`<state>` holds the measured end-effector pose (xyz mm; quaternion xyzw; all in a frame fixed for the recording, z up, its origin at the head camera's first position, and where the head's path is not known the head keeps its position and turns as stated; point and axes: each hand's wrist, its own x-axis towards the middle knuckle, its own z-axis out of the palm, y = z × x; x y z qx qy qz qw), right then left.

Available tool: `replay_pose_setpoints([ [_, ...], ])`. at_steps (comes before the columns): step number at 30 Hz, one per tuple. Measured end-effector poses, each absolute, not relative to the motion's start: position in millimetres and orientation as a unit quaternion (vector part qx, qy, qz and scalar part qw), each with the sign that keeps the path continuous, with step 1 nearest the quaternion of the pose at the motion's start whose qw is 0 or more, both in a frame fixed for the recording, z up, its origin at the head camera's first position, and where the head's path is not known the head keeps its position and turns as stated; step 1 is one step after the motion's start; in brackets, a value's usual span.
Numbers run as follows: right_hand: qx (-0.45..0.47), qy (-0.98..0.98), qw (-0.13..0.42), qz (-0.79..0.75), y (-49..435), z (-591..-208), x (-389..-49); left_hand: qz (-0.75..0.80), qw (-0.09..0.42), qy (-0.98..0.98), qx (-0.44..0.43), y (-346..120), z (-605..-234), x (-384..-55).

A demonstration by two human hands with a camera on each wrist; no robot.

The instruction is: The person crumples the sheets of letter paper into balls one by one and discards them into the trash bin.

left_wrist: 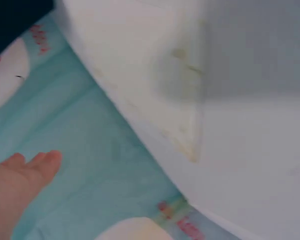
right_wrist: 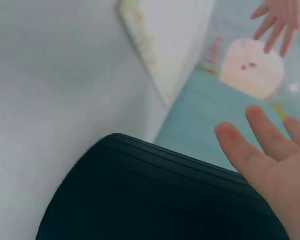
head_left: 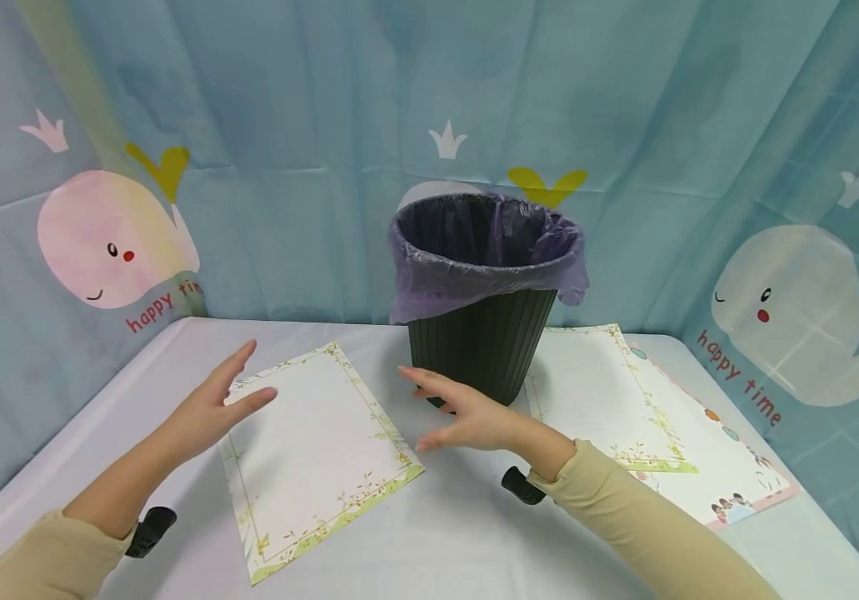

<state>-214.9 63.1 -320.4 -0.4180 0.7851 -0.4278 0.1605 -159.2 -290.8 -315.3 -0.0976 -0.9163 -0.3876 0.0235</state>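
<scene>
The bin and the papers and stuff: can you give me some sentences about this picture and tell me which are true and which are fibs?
1. The bin has a purple bag in it. True.
2. The bag is tucked all the way inside. False: it folds over the rim and hangs down outside.
3. Right of the bin, a green-edged sheet lies partly over a pink-edged sheet. True.
4. The left grip is squeezing a ball of paper. False: it is open and holds nothing.
5. The sheet left of the bin is lying on the table. True.
6. The bin is bright yellow. False: it is dark, nearly black.
</scene>
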Motion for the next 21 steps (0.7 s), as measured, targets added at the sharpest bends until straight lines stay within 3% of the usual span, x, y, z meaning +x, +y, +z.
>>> replay_pose_setpoints([
  [12,-0.423,0.813,0.246,-0.316,38.8,-349.9,-230.4,-0.332,-0.029,-0.936,-0.116,-319.7,-362.1,-172.5],
  [21,-0.443,0.833,0.246,-0.222,18.2,-365.0,-239.9,-0.181,-0.016,-0.976,-0.123,-339.2,-382.7,-186.9],
])
